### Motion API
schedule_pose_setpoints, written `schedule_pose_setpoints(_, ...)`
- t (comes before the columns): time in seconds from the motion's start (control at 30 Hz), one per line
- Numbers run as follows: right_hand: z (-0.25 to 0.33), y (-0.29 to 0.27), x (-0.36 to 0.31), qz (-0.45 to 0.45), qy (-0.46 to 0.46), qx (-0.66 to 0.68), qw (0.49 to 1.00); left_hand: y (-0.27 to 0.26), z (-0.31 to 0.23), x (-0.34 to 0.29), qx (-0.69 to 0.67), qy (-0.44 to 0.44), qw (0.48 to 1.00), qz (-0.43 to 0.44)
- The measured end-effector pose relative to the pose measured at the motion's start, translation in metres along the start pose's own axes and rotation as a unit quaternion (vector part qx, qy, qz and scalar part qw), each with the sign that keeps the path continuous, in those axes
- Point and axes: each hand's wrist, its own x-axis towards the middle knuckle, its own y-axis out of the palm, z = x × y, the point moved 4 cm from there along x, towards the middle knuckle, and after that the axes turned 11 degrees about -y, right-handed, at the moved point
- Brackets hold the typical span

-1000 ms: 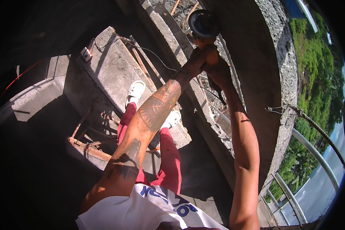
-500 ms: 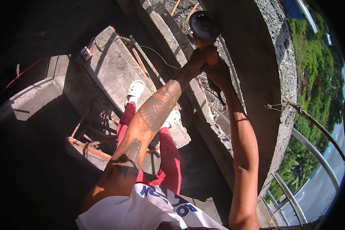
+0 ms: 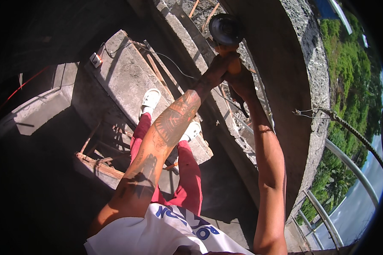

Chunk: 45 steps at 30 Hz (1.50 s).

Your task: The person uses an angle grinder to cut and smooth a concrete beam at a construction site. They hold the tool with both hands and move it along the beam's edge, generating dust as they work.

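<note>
Shirt (image 3: 166, 231): nearest to us, at the lower edge, we see the white cloth with blue lettering.
Trousers (image 3: 187, 178): below it we see red legs running down to two white shoes (image 3: 150, 100), which stand on a grey concrete slab (image 3: 123, 76).
Timber frame (image 3: 100, 163): left of the legs we see rough wooden battens in deep shade.
Left forearm (image 3: 166, 131): we see it tattooed, rising from the lower left toward the upper middle of the view.
Right forearm (image 3: 270, 170): we see it bare, rising along the right side beside the concrete wall (image 3: 302, 85).
Left hand (image 3: 219, 68): we see it closed round the body of the angle grinder (image 3: 225, 34), fingers wrapped tight with no gap showing.
Right hand (image 3: 242, 80): we see it just beside the left one, also clenched on the grinder's body, lower down.
Angle grinder: we find it held up in both hands at the top middle of the view, its dark round disc (image 3: 225, 27) uppermost, close against the wall's edge.
Cable (image 3: 170, 59): we trace a thin line from the hands across the slab to a small white socket box (image 3: 96, 59).
Bent rebar (image 3: 349, 127): we see it jutting from the wall at the right.
Railing (image 3: 349, 170): further out we see metal tubes, then green trees (image 3: 353, 72).
</note>
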Motion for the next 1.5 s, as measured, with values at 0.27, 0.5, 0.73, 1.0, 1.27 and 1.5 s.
schedule_pose_setpoints(0.27, -0.001, -0.002, -0.007, 0.004, 0.005, -0.011, 1.000, -0.001, 0.009, 0.002, 0.011, -0.004, 1.000, -0.005)
schedule_pose_setpoints(0.5, -0.001, -0.004, -0.014, -0.002, -0.001, 0.008, 1.000, 0.005, 0.012, -0.008, 0.004, -0.006, 1.000, 0.002)
schedule_pose_setpoints(0.73, -0.006, -0.005, -0.021, -0.013, 0.012, -0.008, 1.000, 0.007, 0.020, -0.005, 0.016, 0.012, 1.000, 0.018)
schedule_pose_setpoints(1.0, -0.014, -0.004, -0.028, -0.010, -0.016, 0.018, 1.000, 0.006, 0.031, -0.006, 0.013, 0.000, 1.000, 0.023)
schedule_pose_setpoints(1.27, -0.013, -0.006, -0.036, -0.013, 0.001, -0.009, 1.000, 0.008, 0.038, -0.010, 0.001, -0.014, 1.000, 0.000)
schedule_pose_setpoints(1.5, -0.024, -0.004, -0.044, -0.020, 0.012, 0.015, 1.000, 0.010, 0.044, -0.014, 0.000, -0.006, 1.000, 0.014)
